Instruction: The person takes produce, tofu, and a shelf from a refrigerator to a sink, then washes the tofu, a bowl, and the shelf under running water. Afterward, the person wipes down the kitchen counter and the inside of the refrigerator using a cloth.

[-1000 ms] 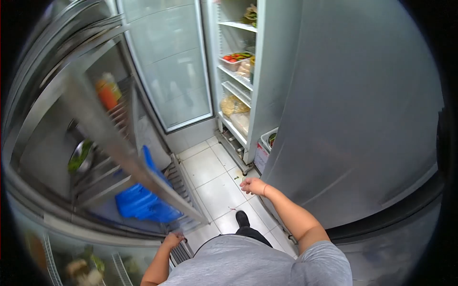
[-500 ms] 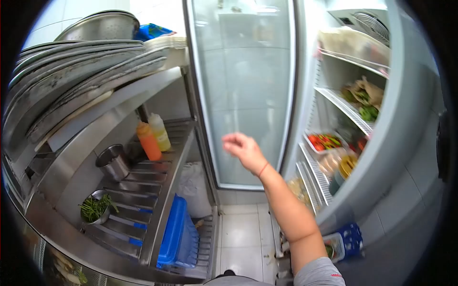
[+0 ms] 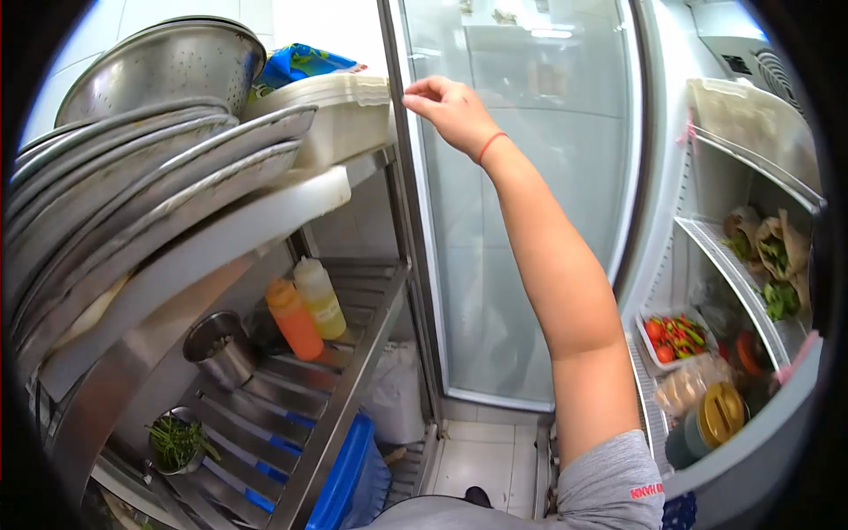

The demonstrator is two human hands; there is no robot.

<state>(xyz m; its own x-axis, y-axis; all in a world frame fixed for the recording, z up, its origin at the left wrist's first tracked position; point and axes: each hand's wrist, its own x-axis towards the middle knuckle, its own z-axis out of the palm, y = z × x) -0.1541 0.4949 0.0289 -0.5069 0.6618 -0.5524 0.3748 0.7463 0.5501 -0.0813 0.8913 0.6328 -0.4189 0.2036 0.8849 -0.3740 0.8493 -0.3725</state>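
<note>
My right hand, a red string round its wrist, is raised at the frame of the glass fridge door. Its fingers are loosely bent, with a gap between them and the thumb, and no object shows in it. I cannot tell whether the fingertips touch the frame. Left of the fingertips are pale plastic tubs on the upper shelf, with a blue packet behind. My left hand is out of view.
Metal trays and a colander crowd the upper left shelf. Below stand squeeze bottles, a metal pot and a bowl of green beans. At right, fridge shelves hold red and green peppers and a yellow-lidded jar.
My right hand has risen and stretched forward, from in front of the glass to the door's left frame. The view has shifted, bringing the left shelves closer.
</note>
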